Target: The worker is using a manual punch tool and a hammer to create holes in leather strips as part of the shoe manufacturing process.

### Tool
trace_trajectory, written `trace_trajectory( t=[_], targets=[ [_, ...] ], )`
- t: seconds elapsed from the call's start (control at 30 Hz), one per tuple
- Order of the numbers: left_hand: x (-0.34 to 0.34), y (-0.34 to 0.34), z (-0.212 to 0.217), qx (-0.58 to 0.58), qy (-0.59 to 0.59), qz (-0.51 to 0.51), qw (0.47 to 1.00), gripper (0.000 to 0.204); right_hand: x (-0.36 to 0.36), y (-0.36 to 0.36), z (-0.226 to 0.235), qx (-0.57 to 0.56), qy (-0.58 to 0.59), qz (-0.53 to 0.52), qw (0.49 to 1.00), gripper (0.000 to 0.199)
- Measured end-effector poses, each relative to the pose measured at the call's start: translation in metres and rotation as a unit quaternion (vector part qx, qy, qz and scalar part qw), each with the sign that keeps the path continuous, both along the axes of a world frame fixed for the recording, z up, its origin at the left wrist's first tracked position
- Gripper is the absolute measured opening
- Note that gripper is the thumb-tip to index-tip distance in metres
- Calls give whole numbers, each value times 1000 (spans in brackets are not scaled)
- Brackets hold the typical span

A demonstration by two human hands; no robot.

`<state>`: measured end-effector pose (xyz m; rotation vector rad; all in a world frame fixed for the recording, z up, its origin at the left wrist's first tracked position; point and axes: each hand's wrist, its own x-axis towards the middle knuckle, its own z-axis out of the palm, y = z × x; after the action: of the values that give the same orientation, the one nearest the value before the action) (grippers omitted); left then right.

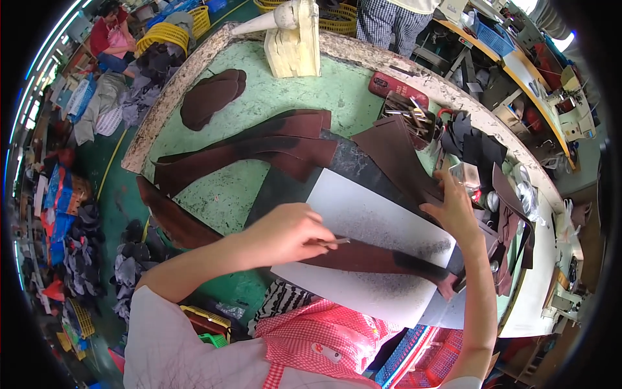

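My left hand [291, 232] is closed around a thin pale stick [334, 242], pen-like, its exact kind unclear. It is over a long dark-red leather piece [363, 255] with a blackened end, lying on a white board [369, 201]. My right hand [459, 211] has its thumb and fingers at the narrow end of another dark-brown leather piece [395, 155], with that end between them. Two more long leather strips [285, 146] lie overlapped farther away. A curved piece [175, 217] rests by the left edge, and rounded pieces [210, 100] sit at the far left.
A pale stand with a horn [291, 45] is at the far edge. A box of tools [408, 120] sits beside a red case [395, 87]. Dark scraps [476, 139] and clutter crowd the right. A raised rim [155, 123] borders the green table. Other people are beyond.
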<state>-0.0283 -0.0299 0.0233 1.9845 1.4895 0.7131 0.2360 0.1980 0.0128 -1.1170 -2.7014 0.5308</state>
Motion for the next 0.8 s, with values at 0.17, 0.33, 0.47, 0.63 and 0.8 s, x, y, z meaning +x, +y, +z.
trace_trajectory(
  t=[0.17, 0.33, 0.47, 0.63, 0.8],
  targets=[
    [-96, -36, 30, -42, 41, 214, 975, 14, 2, 0, -6, 32, -34, 33, 998, 45],
    [-189, -61, 40, -100, 30, 353, 930, 16, 0, -3, 8, -13, 26, 33, 999, 43],
    [-159, -43, 29, 6, -122, 350, 929, 14, -7, -11, 59, -14, 92, 23, 995, 36],
    [-43, 45, 42, 157, -218, 32, 963, 4, -27, -37, 132, -282, 413, -28, 865, 22],
    [40, 112, 84, 226, -216, -142, 939, 13, -33, -48, 183, -357, 590, 81, 720, 34]
  ],
)
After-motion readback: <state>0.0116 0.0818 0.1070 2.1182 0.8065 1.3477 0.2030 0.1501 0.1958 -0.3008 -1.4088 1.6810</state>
